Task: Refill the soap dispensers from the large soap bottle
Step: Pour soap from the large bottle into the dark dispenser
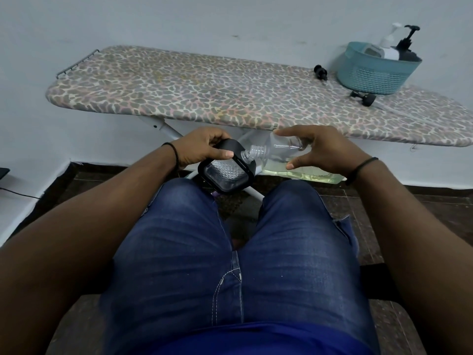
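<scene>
1. Curled round the black top of a dispenser, the left hand grips it from above and behind, thumb lying along the near edge of the black frame.
2. That dispenser sits tilted above the person's left thigh, its clear patterned face turned up toward the camera and its threaded neck pointing right.
3. On the other side, the right hand holds the large bottle on its side, forefinger stretched over the upper shoulder and thumb under the body, the remaining fingers loosely bent.
4. Its open threaded mouth points left and meets the dispenser's neck, the two openings touching between the hands.
5. Pale yellow soap lies in the bottle's lower part, beneath and to the right of the right hand; the neck end looks clear.
6. Both wrists wear dark bands, and both thighs are in blue jeans.
7. Beyond the hands stands an ironing board with a leopard-print cover.
8. At its right end sits a teal basket holding two pump bottles, one white and one black.
9. Two black pump heads lie on the board near the basket.
</scene>
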